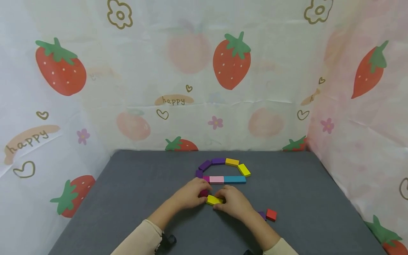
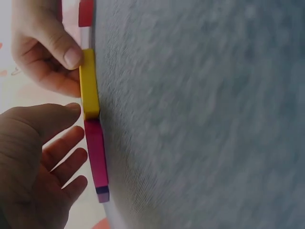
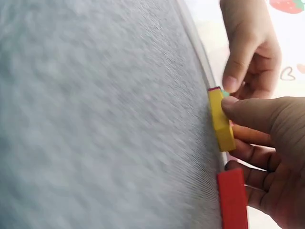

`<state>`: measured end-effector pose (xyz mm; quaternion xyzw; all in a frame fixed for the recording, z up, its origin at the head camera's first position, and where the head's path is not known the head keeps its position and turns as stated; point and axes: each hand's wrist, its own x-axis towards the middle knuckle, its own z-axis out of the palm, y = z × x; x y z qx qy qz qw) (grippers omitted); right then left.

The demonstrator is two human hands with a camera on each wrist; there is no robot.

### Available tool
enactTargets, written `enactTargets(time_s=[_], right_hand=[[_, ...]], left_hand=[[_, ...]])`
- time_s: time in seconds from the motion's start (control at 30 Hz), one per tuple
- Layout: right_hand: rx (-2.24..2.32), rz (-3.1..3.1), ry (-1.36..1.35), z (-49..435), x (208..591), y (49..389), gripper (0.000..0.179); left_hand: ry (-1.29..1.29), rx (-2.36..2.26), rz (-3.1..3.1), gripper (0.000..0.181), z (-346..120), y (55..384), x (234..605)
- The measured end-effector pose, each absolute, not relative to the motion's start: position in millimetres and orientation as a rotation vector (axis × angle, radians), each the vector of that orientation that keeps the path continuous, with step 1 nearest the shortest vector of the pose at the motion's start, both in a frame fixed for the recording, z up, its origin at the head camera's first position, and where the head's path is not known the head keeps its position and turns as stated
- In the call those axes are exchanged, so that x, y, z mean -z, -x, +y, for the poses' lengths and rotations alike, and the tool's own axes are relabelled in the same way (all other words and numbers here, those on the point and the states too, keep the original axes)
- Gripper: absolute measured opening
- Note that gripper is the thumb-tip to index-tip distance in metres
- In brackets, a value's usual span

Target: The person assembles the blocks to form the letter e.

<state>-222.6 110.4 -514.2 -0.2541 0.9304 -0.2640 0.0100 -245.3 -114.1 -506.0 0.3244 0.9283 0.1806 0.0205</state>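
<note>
My right hand (image 1: 236, 202) pinches a yellow block (image 1: 214, 200) on the grey table, thumb on its near side and fingers on its far side. The left hand (image 1: 190, 193) is beside a magenta block (image 1: 203, 193) at the yellow block's left end. In the left wrist view, the magenta block (image 2: 96, 152) lies end to end with the yellow one, and the left thumb and fingers are loosely bent with a gap to the blocks. Beyond both hands, a row has a magenta block (image 1: 206, 178), a pink block (image 1: 216, 180) and a blue block (image 1: 234, 180).
Above that row, purple blocks (image 1: 218, 161), an orange-yellow block (image 1: 232, 162) and a yellow block (image 1: 244, 170) form an arch. A red block (image 1: 271, 215) and a partly hidden purple block (image 1: 262, 215) lie right of the right forearm. Printed cloth (image 1: 204, 131) stands behind the grey table (image 1: 143, 177).
</note>
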Motion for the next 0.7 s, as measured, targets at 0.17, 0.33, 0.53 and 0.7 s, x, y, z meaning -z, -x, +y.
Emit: enactTargets(time_s=[0.17,0.33,0.53,0.7], right_hand=[[0.797,2.891,0.802,117,505,223,0.026],[0.793,2.869,0.818,127,493,222,0.028],[0.732,2.824,0.923,144,486,223,0.029],[0.685,2.811,0.999,159,485,220,0.029]], left_hand=[[-1.093,-0.540,2.874,0.028,-111,241,509],[-1.082,-0.552,2.845,0.028,-111,240,511],[-1.057,-0.576,2.827,0.028,-110,239,511],[-1.045,-0.599,2.820,0.028,-107,238,513]])
